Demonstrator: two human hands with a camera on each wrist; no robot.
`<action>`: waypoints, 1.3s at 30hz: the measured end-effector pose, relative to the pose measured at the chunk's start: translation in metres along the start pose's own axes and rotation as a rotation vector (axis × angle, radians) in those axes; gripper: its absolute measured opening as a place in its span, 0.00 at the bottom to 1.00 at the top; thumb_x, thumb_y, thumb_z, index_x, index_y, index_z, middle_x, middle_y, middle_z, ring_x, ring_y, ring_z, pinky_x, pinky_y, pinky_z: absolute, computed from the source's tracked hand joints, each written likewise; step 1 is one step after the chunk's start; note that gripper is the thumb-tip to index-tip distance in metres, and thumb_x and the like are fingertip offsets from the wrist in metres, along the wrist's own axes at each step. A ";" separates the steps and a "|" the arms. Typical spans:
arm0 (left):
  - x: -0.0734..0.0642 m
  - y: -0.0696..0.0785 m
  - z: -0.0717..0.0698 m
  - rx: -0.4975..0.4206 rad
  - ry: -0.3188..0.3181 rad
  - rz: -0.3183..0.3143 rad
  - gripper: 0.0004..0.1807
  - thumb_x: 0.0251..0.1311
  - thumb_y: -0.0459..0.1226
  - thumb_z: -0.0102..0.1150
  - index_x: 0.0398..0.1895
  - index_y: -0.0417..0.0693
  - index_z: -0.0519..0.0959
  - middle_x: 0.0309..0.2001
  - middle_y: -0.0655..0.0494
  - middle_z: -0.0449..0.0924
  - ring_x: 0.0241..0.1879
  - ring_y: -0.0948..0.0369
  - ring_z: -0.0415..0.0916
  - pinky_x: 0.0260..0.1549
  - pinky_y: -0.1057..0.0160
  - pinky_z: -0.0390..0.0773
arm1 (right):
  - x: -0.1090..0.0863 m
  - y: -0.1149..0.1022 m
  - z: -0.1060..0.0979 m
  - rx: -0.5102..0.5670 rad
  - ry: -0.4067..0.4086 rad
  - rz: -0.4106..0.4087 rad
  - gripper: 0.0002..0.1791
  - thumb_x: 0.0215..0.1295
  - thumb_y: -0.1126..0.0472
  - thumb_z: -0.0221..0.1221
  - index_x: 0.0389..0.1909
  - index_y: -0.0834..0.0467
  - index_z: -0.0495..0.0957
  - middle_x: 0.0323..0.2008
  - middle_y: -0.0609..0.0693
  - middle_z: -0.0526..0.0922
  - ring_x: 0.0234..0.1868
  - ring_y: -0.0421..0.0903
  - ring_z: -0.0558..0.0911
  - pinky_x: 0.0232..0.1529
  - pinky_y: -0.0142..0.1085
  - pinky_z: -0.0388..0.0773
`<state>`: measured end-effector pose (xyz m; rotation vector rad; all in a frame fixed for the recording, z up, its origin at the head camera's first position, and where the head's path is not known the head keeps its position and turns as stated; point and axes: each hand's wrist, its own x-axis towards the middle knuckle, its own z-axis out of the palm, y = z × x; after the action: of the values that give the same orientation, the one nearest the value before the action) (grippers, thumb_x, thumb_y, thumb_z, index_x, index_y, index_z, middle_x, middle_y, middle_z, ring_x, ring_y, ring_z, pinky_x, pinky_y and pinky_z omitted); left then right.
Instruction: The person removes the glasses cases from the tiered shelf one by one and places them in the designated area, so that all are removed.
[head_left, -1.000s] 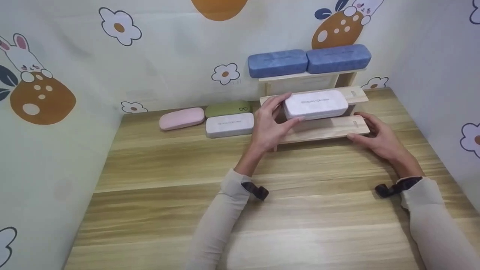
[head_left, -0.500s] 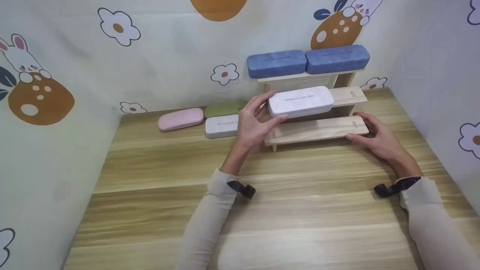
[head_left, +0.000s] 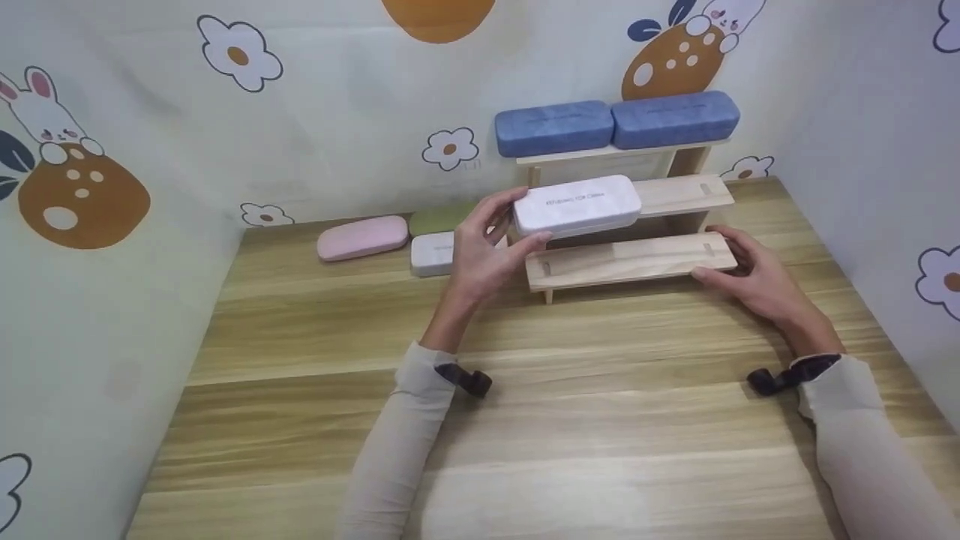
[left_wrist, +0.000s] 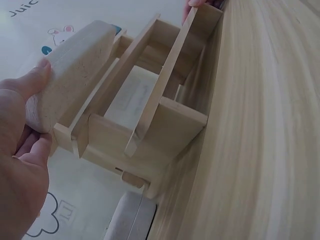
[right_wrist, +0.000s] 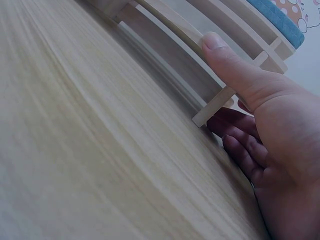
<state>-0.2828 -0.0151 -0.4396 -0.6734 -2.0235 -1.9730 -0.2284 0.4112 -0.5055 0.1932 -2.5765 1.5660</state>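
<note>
My left hand holds a white glasses case by its left end, thumb on the near side and fingers on the far side. That case stands over the left part of the middle shelf of a stepped wooden rack; whether it touches the wood I cannot tell. On the right, my right hand grips the end of the rack's lowest shelf. In the right wrist view its thumb lies on the shelf's front edge, with other fingers around the side support. Two blue glasses cases lie side by side on the top shelf.
Left of the rack, a pink glasses case, a green one and a second white one lie on the wooden table. My left hand partly hides the last two. Patterned walls enclose the table's back and sides.
My left hand has carried the white glasses case leftward along the rack, uncovering more of the middle shelf's right part. The right hand has stayed on the lowest shelf.
</note>
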 end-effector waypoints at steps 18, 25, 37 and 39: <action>-0.013 -0.009 -0.044 -0.067 0.070 -0.013 0.35 0.51 0.30 0.85 0.65 0.39 0.81 0.67 0.47 0.81 0.74 0.53 0.76 0.76 0.63 0.75 | -0.001 -0.003 0.001 0.000 0.006 0.002 0.41 0.67 0.64 0.74 0.79 0.55 0.69 0.64 0.41 0.83 0.60 0.30 0.80 0.60 0.17 0.74; -0.019 -0.011 -0.062 -0.070 0.110 -0.036 0.35 0.52 0.29 0.84 0.65 0.40 0.81 0.67 0.47 0.80 0.73 0.54 0.76 0.76 0.64 0.75 | -0.002 -0.002 0.000 0.004 0.006 0.017 0.41 0.68 0.64 0.74 0.79 0.54 0.69 0.64 0.41 0.83 0.61 0.30 0.80 0.60 0.17 0.74; -0.029 -0.018 -0.085 -0.130 0.139 -0.073 0.34 0.52 0.30 0.84 0.65 0.41 0.81 0.67 0.45 0.78 0.72 0.52 0.76 0.76 0.62 0.75 | -0.001 0.000 0.000 -0.008 0.002 0.008 0.42 0.68 0.63 0.74 0.80 0.57 0.67 0.66 0.42 0.82 0.61 0.28 0.79 0.59 0.15 0.73; -0.030 -0.018 -0.089 -0.132 0.146 -0.078 0.34 0.52 0.31 0.85 0.64 0.42 0.81 0.67 0.46 0.78 0.73 0.53 0.76 0.77 0.60 0.74 | -0.001 -0.001 0.000 -0.014 0.003 0.008 0.42 0.68 0.62 0.74 0.80 0.56 0.67 0.66 0.42 0.82 0.61 0.27 0.78 0.59 0.15 0.73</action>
<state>-0.2785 -0.1070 -0.4646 -0.4675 -1.8743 -2.1473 -0.2276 0.4107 -0.5052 0.1794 -2.5884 1.5487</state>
